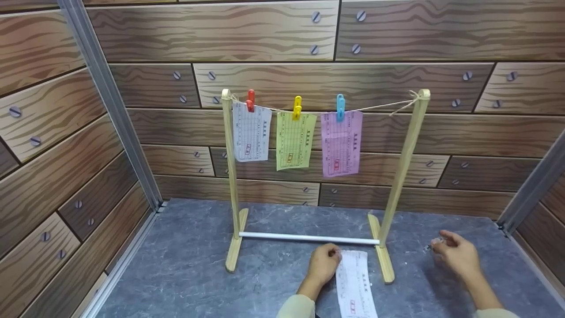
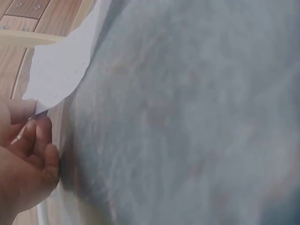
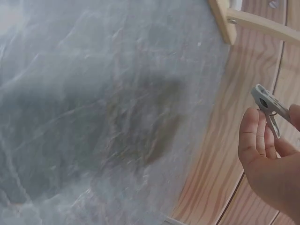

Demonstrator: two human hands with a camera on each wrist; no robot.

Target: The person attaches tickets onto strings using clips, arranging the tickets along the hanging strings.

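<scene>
My left hand (image 1: 324, 263) pinches the top corner of a white printed slip (image 1: 355, 282) in front of the rack; in the left wrist view the slip (image 2: 61, 70) curves up from thumb and fingertips. Off to the right, past the rack's foot, my right hand (image 1: 461, 256) holds a small pale grey clothespin (image 3: 265, 101) between thumb and fingers. On the string of the wooden rack (image 1: 406, 176) hang a white slip (image 1: 251, 137) under a red clothespin (image 1: 250, 100), a yellow-green slip (image 1: 295, 145) under a yellow clothespin (image 1: 297, 107) and a pink slip (image 1: 340, 148) under a blue clothespin (image 1: 340, 107).
A white crossbar (image 1: 309, 237) joins the rack's posts low down, with wooden feet (image 1: 237, 247) on the dark grey marbled tabletop (image 1: 176, 265). Wood-patterned panels (image 1: 282, 31) stand behind and at the sides, with a metal corner post (image 1: 114, 97) at the left.
</scene>
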